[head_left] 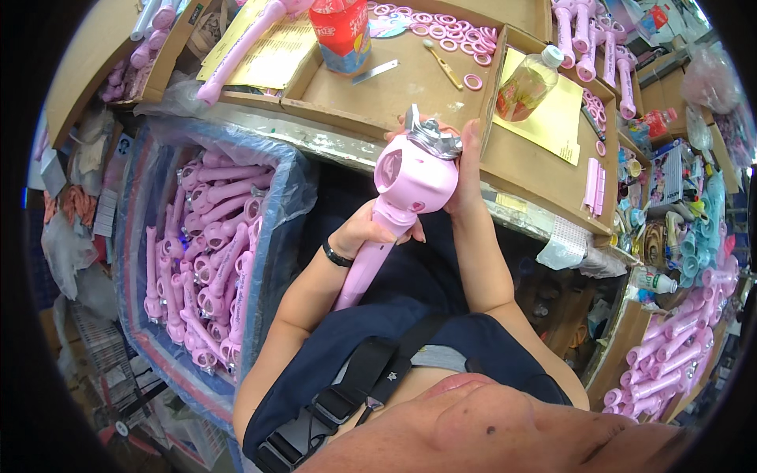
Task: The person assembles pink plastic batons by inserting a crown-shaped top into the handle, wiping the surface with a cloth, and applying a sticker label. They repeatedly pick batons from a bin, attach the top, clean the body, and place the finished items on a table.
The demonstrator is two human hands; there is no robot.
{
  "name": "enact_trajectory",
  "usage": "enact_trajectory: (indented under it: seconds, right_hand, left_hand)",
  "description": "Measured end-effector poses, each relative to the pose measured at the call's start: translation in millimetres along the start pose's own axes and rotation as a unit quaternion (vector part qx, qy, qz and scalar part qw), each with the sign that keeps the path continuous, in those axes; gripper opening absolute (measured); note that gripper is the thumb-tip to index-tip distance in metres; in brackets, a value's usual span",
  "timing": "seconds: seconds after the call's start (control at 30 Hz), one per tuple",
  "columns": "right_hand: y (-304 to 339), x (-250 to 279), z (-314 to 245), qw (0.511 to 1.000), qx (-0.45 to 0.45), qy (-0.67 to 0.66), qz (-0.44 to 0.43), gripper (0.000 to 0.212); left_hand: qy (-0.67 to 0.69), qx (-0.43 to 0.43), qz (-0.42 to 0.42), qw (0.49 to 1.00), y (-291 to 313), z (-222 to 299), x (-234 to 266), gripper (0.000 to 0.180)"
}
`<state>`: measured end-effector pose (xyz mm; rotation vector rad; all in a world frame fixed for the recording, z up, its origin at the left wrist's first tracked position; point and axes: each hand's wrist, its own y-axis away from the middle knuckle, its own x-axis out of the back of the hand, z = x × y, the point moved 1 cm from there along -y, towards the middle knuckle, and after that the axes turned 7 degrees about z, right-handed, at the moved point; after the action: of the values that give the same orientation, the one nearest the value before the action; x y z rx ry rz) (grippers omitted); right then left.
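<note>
A pink toy wand (420,172) with a thick handle and a round, hollow head is held up in front of my body. On its head sits a silver crown-shaped piece (435,140). My left hand (363,232) is wrapped round the handle just below the head, a dark band at its wrist. Around the far right side of the head and the crown, my right hand (467,173) is closed, its thumb upright beside the crown. Some of its fingers are hidden behind the head. The handle slopes down toward my chest.
A lined bin (288,197) full of pink wands stands at left. Cardboard trays (386,98) on the bench hold pink rings (445,45), a red pouch (341,35), a small brush (443,65) and a bottle (527,87). More pink wand parts (662,355) fill a box at lower right.
</note>
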<state>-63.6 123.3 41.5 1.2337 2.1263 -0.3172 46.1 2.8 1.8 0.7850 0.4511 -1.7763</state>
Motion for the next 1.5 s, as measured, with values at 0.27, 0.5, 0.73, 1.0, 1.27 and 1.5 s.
enact_trajectory:
  seconds: [0.27, 0.5, 0.73, 1.0, 1.27, 1.5]
  right_hand:
    - [6, 15, -7, 0.987, -0.011, 0.148, 0.065, 0.075]
    - [6, 8, -37, 0.900, 0.181, 0.383, 0.103, 0.043]
    - [-48, -1, -70, 0.867, 0.345, 0.343, 0.107, 0.034]
    - [3, -4, -9, 0.947, 0.169, 0.267, 0.055, 0.077]
    - [2, 10, 5, 0.910, 0.200, 0.361, -0.050, 0.088]
    - [1, 14, 11, 0.963, 0.176, 0.140, -0.148, 0.083]
  left_hand:
    - [0.012, 0.018, 0.004, 1.000, -1, 0, -3, 0.070]
    - [-0.038, -0.042, 0.072, 0.996, 4, 5, 4, 0.084]
    - [0.045, -0.095, 0.084, 0.991, 12, 22, 15, 0.089]
    - [0.028, -0.092, 0.146, 0.985, 7, 31, 14, 0.067]
    - [0.030, -0.046, 0.148, 0.988, -4, 25, 14, 0.062]
    - [0.209, -0.017, -0.012, 0.978, 2, 25, 11, 0.066]
